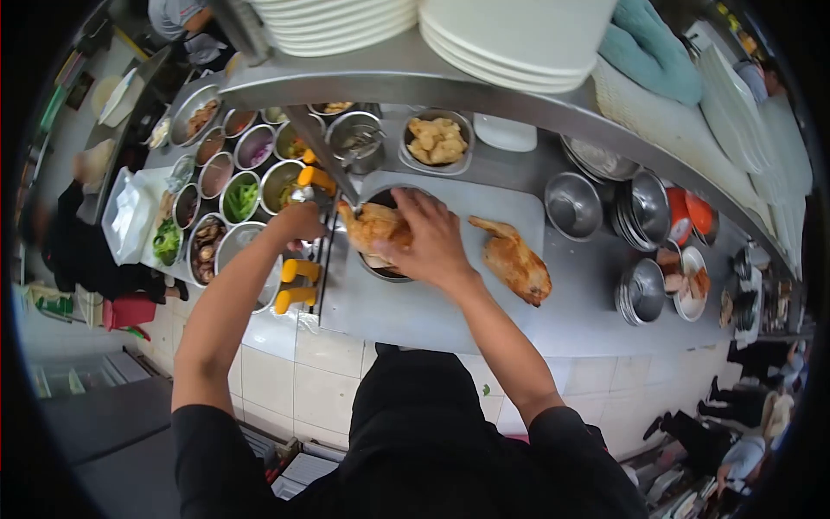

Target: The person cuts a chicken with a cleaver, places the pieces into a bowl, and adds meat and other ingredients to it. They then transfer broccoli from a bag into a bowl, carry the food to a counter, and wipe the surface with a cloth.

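My right hand grips a browned chicken half over a round metal bowl, fingers and thumb spread around the meat. The bowl stands on a white cutting board. My left hand is closed at the board's left edge, among yellow handles; whatever it holds is hidden. One yellow handle lies just above it, and two more, an upper handle and a lower handle, lie below. Another browned chicken half rests on the board, right of my right hand.
Left of the board are several metal tubs of ingredients, including green vegetables and mushrooms. A bowl of pale chunks sits behind. Metal bowls stand right. An overhead shelf carries stacked plates. Other people stand farther off.
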`<state>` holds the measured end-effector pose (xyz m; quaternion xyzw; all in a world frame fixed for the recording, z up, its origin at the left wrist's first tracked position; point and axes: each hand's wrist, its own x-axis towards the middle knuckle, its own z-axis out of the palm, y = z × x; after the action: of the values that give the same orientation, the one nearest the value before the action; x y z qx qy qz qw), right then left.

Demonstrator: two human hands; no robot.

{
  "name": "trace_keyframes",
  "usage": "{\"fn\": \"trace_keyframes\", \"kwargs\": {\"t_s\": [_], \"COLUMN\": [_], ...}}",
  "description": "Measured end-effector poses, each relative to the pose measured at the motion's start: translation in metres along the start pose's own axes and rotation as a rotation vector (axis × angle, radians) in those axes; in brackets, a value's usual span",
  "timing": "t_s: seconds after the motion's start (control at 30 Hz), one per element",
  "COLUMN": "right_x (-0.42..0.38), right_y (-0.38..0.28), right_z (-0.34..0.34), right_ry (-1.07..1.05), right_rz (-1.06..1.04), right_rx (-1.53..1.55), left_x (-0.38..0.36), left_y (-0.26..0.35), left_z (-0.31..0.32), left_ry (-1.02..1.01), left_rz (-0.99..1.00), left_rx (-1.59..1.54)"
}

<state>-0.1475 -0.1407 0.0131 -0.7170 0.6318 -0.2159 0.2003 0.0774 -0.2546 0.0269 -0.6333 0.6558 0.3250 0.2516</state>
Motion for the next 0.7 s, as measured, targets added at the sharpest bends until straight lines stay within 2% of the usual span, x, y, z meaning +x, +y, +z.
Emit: {"fn": "trace_keyframes", "kwargs": {"t_s": [0.07, 0.1, 0.13, 0.2, 0.23, 0.27, 0.3, 0.33, 0.37, 0.43, 0.5, 0.53, 0.6, 0.63, 0.7], "right_x": [-0.016, -0.034, -0.054, -0.075, -0.076, -0.075, -0.072, -0.070, -0.069, -0.064, -0.062, -0.060, -0.052, -0.046, -0.036], "right_y": [0.057, 0.077, 0.093, 0.112, 0.116, 0.116, 0.116, 0.117, 0.119, 0.120, 0.123, 0.129, 0.139, 0.136, 0.108], "right_z": [-0.009, -0.024, -0.036, -0.043, -0.044, -0.048, -0.051, -0.049, -0.046, -0.047, -0.054, -0.057, -0.062, -0.064, -0.072], "right_ry": [0.140, 0.158, 0.172, -0.024, -0.029, -0.118, -0.208, -0.212, -0.198, -0.174, -0.111, -0.115, -0.108, -0.123, -0.068], "right_rz": [-0.052, 0.030, 0.101, 0.297, 0.283, 0.354, 0.421, 0.405, 0.422, 0.424, 0.476, 0.461, 0.539, 0.517, 0.282], "right_rx": [0.303, 0.115, -0.069, -0.440, -0.432, -0.349, -0.273, -0.275, -0.278, -0.283, 0.055, 0.049, 0.758, 0.746, 0.844], "left_x": [0.000, -0.011, -0.016, -0.035, -0.047, -0.069, -0.085, -0.075, -0.079, -0.068, -0.057, -0.048, -0.029, -0.022, -0.027], "left_y": [-0.001, 0.004, 0.001, -0.009, -0.008, 0.007, 0.014, 0.005, 0.017, 0.033, 0.051, 0.058, 0.066, 0.062, 0.063], "left_z": [0.001, 0.004, 0.015, 0.041, 0.051, 0.055, 0.063, 0.091, 0.105, 0.137, 0.150, 0.155, 0.163, 0.164, 0.157], "left_ry": [0.030, 0.164, 0.165, 1.135, 1.136, 0.996, 0.842, 0.690, 0.423, 0.128, 0.099, 0.111, 0.159, 0.105, 0.164], "left_rz": [-0.036, -0.023, -0.028, 0.389, 0.371, 0.239, 0.104, 0.119, 0.019, 0.016, 0.105, 0.106, 0.158, 0.253, 0.243], "left_rx": [0.007, 0.030, 0.021, 0.137, 0.142, -0.195, -0.530, -0.801, -1.100, -1.416, -1.659, -1.672, -1.740, -1.808, -1.775]}}
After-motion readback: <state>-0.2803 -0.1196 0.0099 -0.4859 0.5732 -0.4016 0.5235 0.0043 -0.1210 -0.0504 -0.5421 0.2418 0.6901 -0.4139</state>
